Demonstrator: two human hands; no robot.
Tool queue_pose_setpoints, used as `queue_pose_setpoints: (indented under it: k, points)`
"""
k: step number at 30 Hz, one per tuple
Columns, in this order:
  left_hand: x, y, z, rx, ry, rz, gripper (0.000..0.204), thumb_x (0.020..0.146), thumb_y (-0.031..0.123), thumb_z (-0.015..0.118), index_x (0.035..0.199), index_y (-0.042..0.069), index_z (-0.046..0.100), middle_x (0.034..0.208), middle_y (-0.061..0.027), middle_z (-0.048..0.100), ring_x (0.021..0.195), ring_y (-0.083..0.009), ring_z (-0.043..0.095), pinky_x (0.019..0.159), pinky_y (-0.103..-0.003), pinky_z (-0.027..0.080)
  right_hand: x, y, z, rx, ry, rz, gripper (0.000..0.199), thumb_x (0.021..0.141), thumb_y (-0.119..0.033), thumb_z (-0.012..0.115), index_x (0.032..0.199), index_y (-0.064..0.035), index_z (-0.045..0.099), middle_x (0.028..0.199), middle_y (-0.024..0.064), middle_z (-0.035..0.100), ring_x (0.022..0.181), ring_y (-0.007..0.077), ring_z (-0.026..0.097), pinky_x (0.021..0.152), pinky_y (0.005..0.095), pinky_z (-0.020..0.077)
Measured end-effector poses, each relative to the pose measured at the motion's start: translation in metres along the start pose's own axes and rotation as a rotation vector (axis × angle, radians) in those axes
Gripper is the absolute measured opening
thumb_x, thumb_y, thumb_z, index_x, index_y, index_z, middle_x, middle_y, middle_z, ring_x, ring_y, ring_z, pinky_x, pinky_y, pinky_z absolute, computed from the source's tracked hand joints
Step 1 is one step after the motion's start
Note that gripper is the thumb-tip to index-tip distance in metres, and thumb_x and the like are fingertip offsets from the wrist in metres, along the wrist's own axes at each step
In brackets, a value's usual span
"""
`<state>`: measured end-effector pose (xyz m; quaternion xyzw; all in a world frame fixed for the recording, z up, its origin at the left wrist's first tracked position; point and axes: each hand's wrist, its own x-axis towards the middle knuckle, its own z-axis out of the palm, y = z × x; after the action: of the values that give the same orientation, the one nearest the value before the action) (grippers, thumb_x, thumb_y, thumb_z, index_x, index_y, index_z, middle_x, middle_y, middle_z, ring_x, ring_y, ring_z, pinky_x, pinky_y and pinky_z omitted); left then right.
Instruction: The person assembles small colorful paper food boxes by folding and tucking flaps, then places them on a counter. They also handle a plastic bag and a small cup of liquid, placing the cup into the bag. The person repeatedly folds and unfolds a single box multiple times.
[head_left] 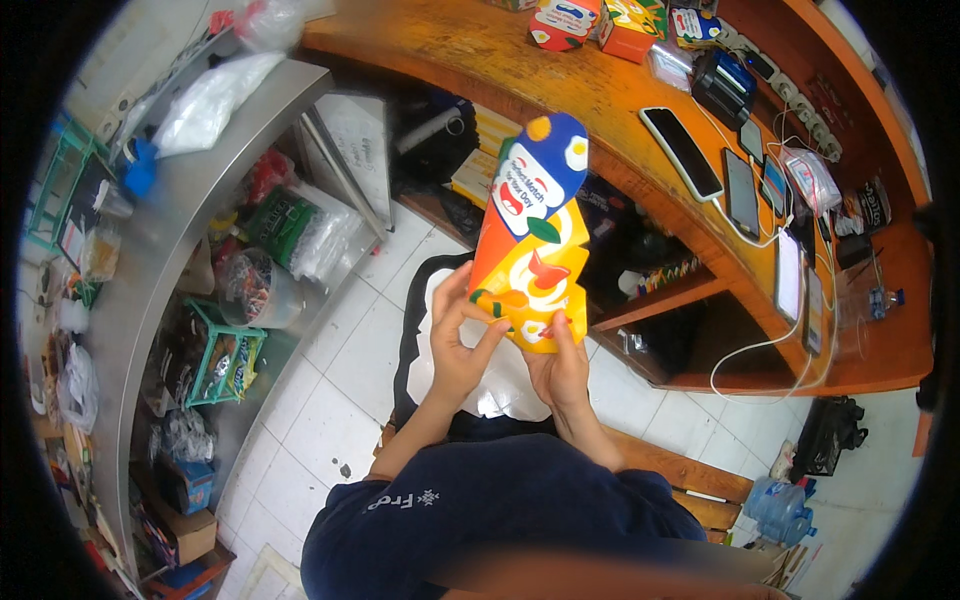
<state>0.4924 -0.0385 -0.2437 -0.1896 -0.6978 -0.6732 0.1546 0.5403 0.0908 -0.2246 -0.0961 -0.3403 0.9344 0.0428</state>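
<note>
Between my two hands is a printed cardboard food box (535,245), blue, orange and yellow with egg and leaf pictures, held upright in front of me. It looks partly folded, with a rounded blue flap at its top and notched edges on its right. My left hand (460,345) grips its lower left side, the thumb on the front. At the lower right edge my right hand (560,370) pinches the card, thumb in front. Behind the hands lies a white shape with a black border (500,385); I cannot tell what it is.
A curved wooden counter (430,45) carries several phones, such as a black one (682,152), cables and finished-looking boxes (565,22). At left, a steel table (190,215) has shelves with a green basket (225,355). A wooden bench (650,455) is beneath me, with water bottles (780,510) at right.
</note>
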Motion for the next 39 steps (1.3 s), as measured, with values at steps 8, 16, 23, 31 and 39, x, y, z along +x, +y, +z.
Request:
queue_pose_setpoints:
  k: [8,16,23,31,39]
  points:
    - [0.016,-0.057,-0.014,-0.503,-0.165,-0.243,0.103,0.066,0.033,0.087,0.142,0.011,0.021,0.143,-0.0142,0.035,0.131,-0.0294,0.039,0.105,-0.039,0.036,0.005,0.015,-0.013,0.006,-0.166,0.118,0.050,0.100,-0.030,0.048,0.140,-0.0040,0.034,0.140,0.0121,0.043,0.131,0.0257,0.041,0.111,0.0419,0.0316]
    - [0.005,-0.058,-0.007,-0.362,-0.183,-0.249,0.090,0.085,0.031,0.068,0.151,0.008,0.011,0.153,-0.0173,0.019,0.142,-0.0261,0.024,0.115,-0.038,0.022,0.014,0.024,-0.013,-0.658,-0.295,-0.095,0.058,0.086,-0.005,0.068,0.136,-0.0039,0.039,0.131,0.0079,0.051,0.123,0.0191,0.047,0.104,0.0319,0.0383]
    - [0.018,-0.046,-0.027,-0.144,-0.379,-0.158,0.069,0.092,0.029,0.056,0.151,0.010,0.023,0.158,-0.0131,0.015,0.147,-0.0294,0.010,0.117,-0.042,0.010,0.020,-0.023,-0.028,-0.693,-0.370,0.345,0.046,0.087,-0.023,0.071,0.126,-0.0065,0.050,0.118,0.0079,0.061,0.106,0.0149,0.060,0.084,0.0261,0.0525]
    - [0.002,-0.018,-0.002,-0.371,0.059,-0.266,0.015,0.089,0.004,0.063,0.100,-0.003,0.069,0.102,-0.0137,0.069,0.088,-0.0153,0.066,0.079,-0.025,0.052,0.014,-0.025,-0.021,-0.829,-0.040,0.300,0.044,0.083,-0.019,0.076,0.118,-0.0034,0.056,0.109,0.0089,0.065,0.099,0.0168,0.064,0.086,0.0285,0.0522]
    - [0.033,0.004,-0.043,0.229,-0.362,0.503,0.030,0.072,-0.005,0.068,0.095,0.012,0.075,0.096,-0.0075,0.068,0.089,-0.0222,0.065,0.076,-0.031,0.055,-0.003,-0.052,-0.011,-0.787,-0.154,0.270,0.045,0.078,-0.022,0.079,0.113,-0.0021,0.059,0.106,0.0103,0.067,0.095,0.0198,0.067,0.080,0.0281,0.0542]
